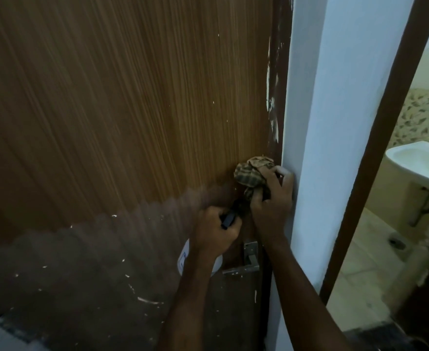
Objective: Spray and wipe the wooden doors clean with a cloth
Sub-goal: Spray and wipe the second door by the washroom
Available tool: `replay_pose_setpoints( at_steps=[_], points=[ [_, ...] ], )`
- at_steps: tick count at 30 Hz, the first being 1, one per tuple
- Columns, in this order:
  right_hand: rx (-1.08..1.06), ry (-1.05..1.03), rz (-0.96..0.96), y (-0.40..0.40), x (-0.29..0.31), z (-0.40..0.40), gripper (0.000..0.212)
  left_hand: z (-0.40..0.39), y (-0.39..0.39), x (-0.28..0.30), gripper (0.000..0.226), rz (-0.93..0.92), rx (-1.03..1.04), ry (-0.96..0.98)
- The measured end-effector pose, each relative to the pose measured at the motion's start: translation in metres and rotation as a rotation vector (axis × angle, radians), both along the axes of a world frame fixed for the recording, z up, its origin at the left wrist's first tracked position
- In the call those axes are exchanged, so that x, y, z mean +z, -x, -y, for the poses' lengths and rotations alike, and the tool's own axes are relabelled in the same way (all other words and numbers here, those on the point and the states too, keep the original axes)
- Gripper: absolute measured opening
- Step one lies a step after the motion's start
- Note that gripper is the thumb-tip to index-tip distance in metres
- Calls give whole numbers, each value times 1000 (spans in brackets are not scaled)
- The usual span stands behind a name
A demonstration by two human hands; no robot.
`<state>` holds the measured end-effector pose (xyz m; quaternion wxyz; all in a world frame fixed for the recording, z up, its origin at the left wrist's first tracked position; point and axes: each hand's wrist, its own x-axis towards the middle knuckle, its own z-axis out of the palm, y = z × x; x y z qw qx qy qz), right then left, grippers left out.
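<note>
A brown wooden door [122, 110] with vertical grain fills most of the view, flecked with white paint spots. My right hand [271, 201] grips a bunched checked cloth [252, 174] and presses it against the door near its right edge. Just left and below, my left hand [214, 233] holds a white spray bottle [198, 259] by its black trigger head [229, 219]; the bottle body is mostly hidden behind my wrist.
A metal door handle [250, 257] sits below my hands. The dark door frame [278, 97] carries white paint smears, next to a white wall [334, 122]. Through an opening on the right are a white washbasin [421, 165] and a tiled floor [365, 269].
</note>
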<state>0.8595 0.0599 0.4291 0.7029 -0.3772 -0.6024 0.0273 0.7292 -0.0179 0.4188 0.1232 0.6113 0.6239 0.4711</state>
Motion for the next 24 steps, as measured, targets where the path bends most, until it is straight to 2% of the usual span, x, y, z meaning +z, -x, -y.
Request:
replay_pose_setpoints(
  at_steps=[6,8,13,15,19,21,24],
  points=[
    [-56,172,148,8,-90,14,54,4,1,5,41,76,-25,-56],
    [-42,186,118,9,-89,17,52,7,2,8,40,112,-38,-96],
    [-54,51,18,14,-21,3,46,8,3,10,43,134,-23,-170],
    [-66,41,49,15,-37,1,50,6,6,10,37,148,-35,-158],
    [-51,201,102,16,-102,19,50,8,12,15,34,154,-101,-152],
    [-43,175,60,17,-79,16,46,9,15,17,33,174,-110,-149],
    [-21,54,-17,23,-13,12,53,9,20,15,39,207,-94,-160]
  ],
)
